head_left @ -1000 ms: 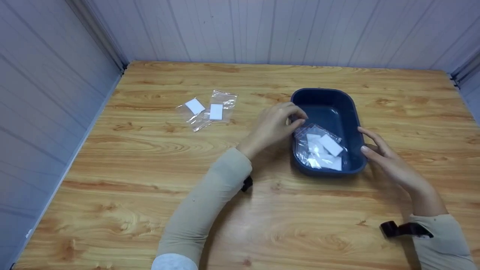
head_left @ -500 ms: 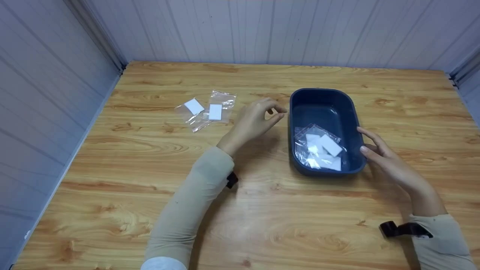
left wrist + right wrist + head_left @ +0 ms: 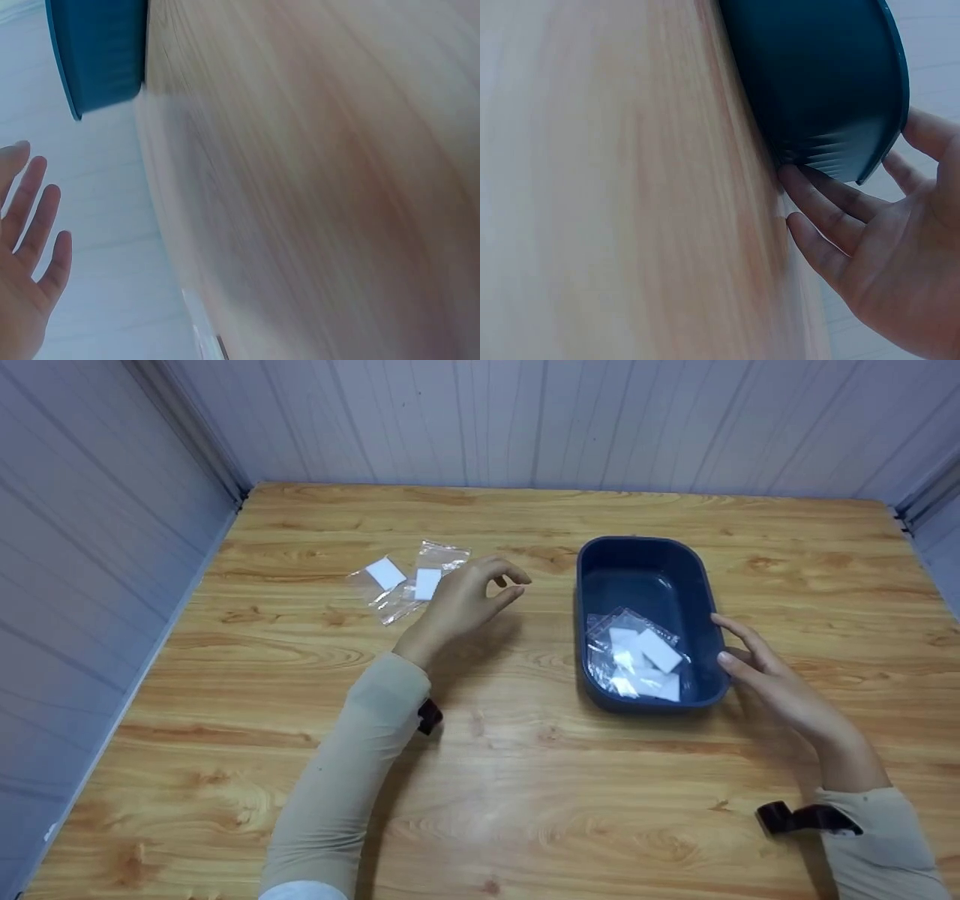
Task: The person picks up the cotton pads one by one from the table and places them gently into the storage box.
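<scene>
A dark blue plastic bin (image 3: 630, 585) stands on the table, with several clear zip bags (image 3: 634, 652) holding white squares piled in its near half. My right hand (image 3: 780, 682) rests against the bin's right outer wall, fingers spread along it in the right wrist view, thumb near the rim. Left of the bin, my left hand (image 3: 465, 596) hovers with loosely bent fingers and nothing in them; the left wrist view shows its fingers apart. Behind and left of it lie two more zip bags, one bag (image 3: 385, 574) beside another bag (image 3: 428, 583) that the hand partly covers.
The wood-patterned table (image 3: 480, 780) meets a pale panelled wall (image 3: 495, 420) at the back, and another panel wall (image 3: 97, 585) borders it on the left. Black straps with small cameras sit at both wrists.
My left hand has moved from over the bin's left rim leftward to the two bags on the table. The right hand and the bags in the bin have stayed in place.
</scene>
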Motion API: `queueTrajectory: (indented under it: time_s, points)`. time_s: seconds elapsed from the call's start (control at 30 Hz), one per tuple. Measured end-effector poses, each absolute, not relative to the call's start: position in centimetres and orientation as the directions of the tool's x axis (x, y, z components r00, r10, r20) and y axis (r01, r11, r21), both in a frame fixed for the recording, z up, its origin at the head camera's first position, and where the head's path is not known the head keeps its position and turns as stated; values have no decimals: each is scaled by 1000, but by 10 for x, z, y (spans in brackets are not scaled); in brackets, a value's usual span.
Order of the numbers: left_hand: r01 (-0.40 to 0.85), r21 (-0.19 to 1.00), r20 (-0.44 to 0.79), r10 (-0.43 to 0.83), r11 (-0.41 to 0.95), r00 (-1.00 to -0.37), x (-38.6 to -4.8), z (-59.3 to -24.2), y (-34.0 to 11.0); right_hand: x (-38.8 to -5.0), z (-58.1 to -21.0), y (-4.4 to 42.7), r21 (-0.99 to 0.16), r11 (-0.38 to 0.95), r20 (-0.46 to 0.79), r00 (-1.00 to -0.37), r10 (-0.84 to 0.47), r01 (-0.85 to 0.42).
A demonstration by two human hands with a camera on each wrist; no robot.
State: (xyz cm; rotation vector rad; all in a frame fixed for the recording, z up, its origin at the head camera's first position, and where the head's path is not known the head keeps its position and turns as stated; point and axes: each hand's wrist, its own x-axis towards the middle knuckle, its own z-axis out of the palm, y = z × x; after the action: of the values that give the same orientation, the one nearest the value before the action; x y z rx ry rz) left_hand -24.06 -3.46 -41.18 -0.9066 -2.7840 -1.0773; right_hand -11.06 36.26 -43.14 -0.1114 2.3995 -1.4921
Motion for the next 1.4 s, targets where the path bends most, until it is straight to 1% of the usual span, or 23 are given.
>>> queueTrajectory:
  time_s: [0.17,0.63,0.77,0.9,1.1,1.4]
  points:
    - [501,611,196,496,613,-846,-243,-414,-48,-110,-431,363,-874,478,-220,-950,-220,91]
    - [402,622,89,450,672,-889,-251,-421,-77,-111,-432,363,-887,451,-219,-949,-229,96]
    - [370,639,61,436,674,-898,-253,-424,-85,-112,-432,363,-894,434,-224,-947,-228,107]
    - [340,656,40,418,674,-907,-255,-427,-93,-112,-432,363,-888,448,-223,-948,-226,102]
    - [309,672,19,402,673,-916,-257,-431,-97,-112,-432,365,-880,468,-204,-951,-231,76]
    - [267,689,-37,400,674,-916,-260,-436,-99,-111,-431,362,-882,457,-232,-949,-213,113]
